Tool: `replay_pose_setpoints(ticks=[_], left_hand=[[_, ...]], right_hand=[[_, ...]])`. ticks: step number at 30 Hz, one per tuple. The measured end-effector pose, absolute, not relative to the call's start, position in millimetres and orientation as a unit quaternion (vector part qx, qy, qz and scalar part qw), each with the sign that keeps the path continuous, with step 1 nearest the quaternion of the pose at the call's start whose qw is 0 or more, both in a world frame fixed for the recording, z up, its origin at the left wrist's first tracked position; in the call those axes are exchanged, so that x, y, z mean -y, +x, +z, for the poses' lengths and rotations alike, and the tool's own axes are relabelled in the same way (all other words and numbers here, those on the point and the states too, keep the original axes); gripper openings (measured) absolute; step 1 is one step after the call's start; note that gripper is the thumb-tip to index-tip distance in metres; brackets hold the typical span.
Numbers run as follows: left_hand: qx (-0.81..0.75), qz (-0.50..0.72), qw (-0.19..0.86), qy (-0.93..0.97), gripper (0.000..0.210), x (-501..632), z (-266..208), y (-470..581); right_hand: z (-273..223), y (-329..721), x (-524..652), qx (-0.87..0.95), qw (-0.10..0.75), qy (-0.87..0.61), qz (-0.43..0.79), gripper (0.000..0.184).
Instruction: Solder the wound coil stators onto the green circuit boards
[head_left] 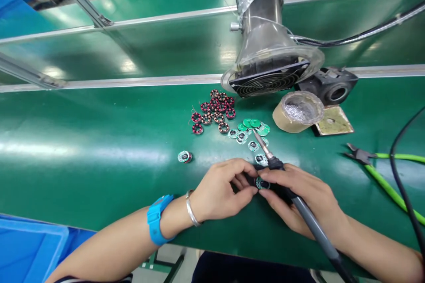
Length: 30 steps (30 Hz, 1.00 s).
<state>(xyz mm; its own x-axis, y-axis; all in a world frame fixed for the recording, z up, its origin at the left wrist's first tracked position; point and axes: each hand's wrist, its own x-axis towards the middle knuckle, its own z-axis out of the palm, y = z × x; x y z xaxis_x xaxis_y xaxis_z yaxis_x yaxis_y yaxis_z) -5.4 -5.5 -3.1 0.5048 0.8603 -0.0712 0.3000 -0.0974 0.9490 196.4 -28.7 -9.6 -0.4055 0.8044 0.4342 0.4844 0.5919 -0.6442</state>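
Observation:
My left hand (222, 190) and my right hand (299, 199) meet at the near edge of the green bench and pinch a small round green circuit board with a coil (263, 183) between their fingertips. A soldering iron (282, 181) also lies in my right hand, its metal tip pointing up and away toward the parts. A blue wristband and a silver bangle sit on my left wrist.
Several red wound coils (214, 112) and green round boards (252, 130) lie behind my hands. One finished piece (184, 156) sits alone at left. A fume extractor hood (268, 66), a roll of solder wire (297, 112), a sponge tray (334, 120) and green-handled cutters (368, 158) stand at right.

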Motion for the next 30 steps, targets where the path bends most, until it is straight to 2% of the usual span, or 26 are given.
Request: replay_pose_setpoints(ticks=[3,11,15,19,22,24,27,30], left_hand=[[-0.379,0.275,0.484,0.739,0.022,5.0,-4.9,-7.3],[-0.358,0.25,0.298,0.848,0.008,11.0,-11.3,-3.6],[-0.377,0.253,0.327,0.829,0.005,8.0,-13.0,4.8],[-0.385,0.295,0.366,0.794,0.01,7.4,12.0,-12.8],[-0.416,0.286,0.309,0.806,0.009,13.5,41.4,-51.0],[-0.499,0.268,0.251,0.785,0.009,15.8,51.5,-82.1],[-0.623,0.228,0.221,0.715,0.012,13.2,41.1,-121.6],[-0.651,0.219,0.264,0.677,0.018,7.7,16.2,-140.6]], right_hand=[[-9.8,196.9,28.5,0.815,0.362,-0.399,0.212,0.038],[-12.8,205.5,25.7,0.834,0.362,-0.37,0.192,0.033],[-14.8,208.9,27.9,0.839,0.358,-0.379,0.159,0.033],[-18.6,209.9,28.5,0.841,0.361,-0.378,0.139,0.034],[-19.9,208.4,27.2,0.839,0.382,-0.365,0.126,0.034],[-19.1,206.5,26.0,0.836,0.393,-0.362,0.127,0.033],[-17.7,203.5,24.9,0.835,0.4,-0.357,0.123,0.032],[-19.6,201.7,25.7,0.835,0.406,-0.356,0.109,0.03]])
